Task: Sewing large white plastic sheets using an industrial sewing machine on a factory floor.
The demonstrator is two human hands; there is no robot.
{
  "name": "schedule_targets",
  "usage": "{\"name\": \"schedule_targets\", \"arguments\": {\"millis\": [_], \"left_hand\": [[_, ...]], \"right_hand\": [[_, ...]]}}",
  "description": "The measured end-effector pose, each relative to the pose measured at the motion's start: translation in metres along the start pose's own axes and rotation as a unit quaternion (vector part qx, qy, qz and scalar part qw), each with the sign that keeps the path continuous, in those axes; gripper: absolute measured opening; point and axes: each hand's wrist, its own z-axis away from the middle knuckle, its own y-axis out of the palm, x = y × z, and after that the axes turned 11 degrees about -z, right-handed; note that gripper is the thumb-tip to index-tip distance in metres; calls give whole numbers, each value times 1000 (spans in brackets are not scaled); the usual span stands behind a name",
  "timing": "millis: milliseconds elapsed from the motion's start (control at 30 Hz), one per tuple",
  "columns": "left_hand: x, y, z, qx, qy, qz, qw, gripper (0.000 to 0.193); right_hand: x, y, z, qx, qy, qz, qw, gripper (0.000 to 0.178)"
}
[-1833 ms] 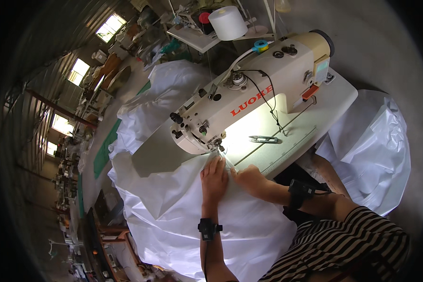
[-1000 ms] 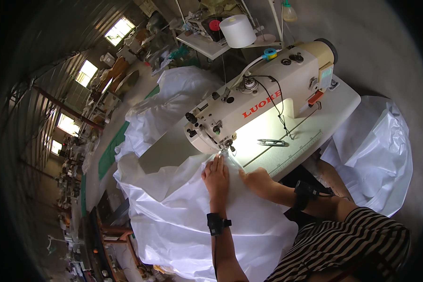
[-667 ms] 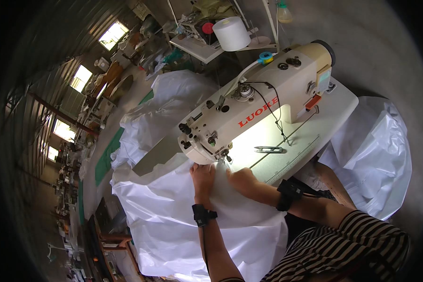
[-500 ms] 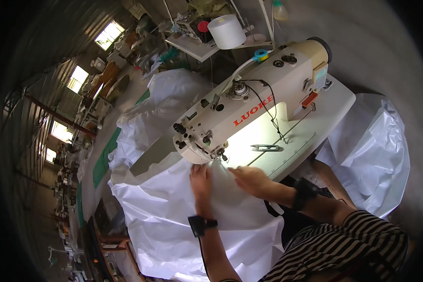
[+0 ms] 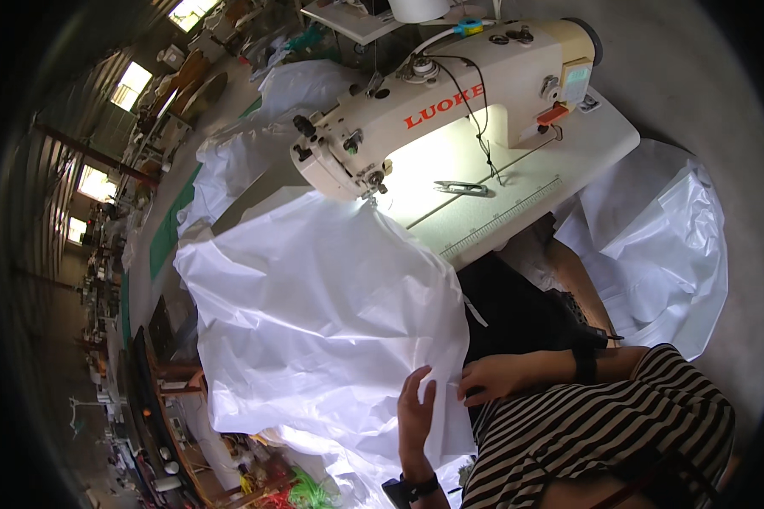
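Observation:
A large white plastic-like sheet (image 5: 314, 314) hangs creased off the front of the sewing machine (image 5: 450, 102), its far corner lying under the needle area. My left hand (image 5: 416, 416) is against the sheet's lower right part, fingers stretched upward and thumb apart. Close beside it on the right, my right hand (image 5: 499, 377) has its fingers curled at the sheet's right edge and seems to pinch it. Both hands are well away from the needle. Thread snips (image 5: 464, 188) rest on the lit machine bed (image 5: 518, 204).
Another white sheet bundle (image 5: 662, 246) stands at the right. More white sheet (image 5: 229, 174) lies behind the machine at the left. A thread cone (image 5: 420, 8) shows at the top edge. Coloured strands (image 5: 306, 490) lie low, beneath the sheet.
Both hands have left the needle area and come down toward my body, to the sheet's lower right edge. The view has shifted, so the machine sits higher in the picture.

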Motion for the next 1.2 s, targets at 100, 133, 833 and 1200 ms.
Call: {"name": "schedule_targets", "arguments": {"millis": [100,133,833,1200], "left_hand": [[3,23,11,38,27,-102,994,45],[11,29,16,64,19,-162,985,50],[-28,-83,45,-316,-190,-155,916,10],[-90,-72,81,-160,27,-173,971,16]], "right_hand": [[14,-15,9,37,59,45,997,30],[12,-20,13,8,116,55,992,33],[-46,-15,-59,-309,147,-297,891,66],[47,5,9,-54,-251,-91,962,13]]}}
